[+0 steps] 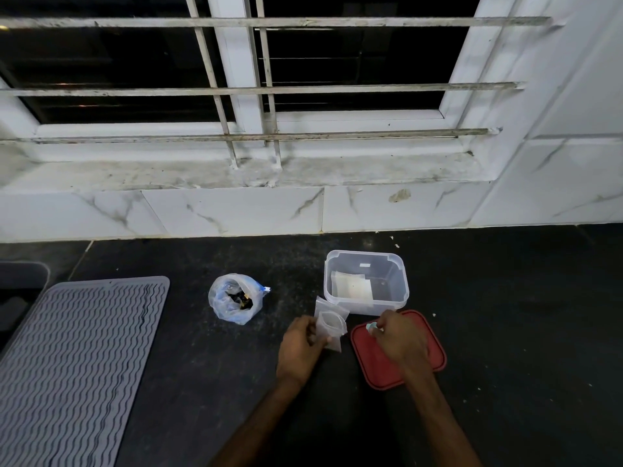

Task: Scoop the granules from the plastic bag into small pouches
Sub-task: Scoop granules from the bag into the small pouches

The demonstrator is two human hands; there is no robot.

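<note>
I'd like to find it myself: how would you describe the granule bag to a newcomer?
On the black counter below the barred window, look between the grey ribbed mat on the left and the clear tub. The plastic bag sits there alone, its mouth open, dark contents inside, unlike the small flat clear pouch the left hand holds.

On the worktop [505, 332] the mat [81, 358] lies at the far left, the plastic bag [232, 301] stands right of it near the middle, and the tub [402, 284] sits further right and nearer the wall [236, 210], with flat pouches [352, 287] inside it. Just before the tub lies a lid [367, 364], with the right hand [399, 338] over it pinching a small item [370, 327]; left of the lid, the left hand [301, 343] holds a small pouch [332, 326].
</note>
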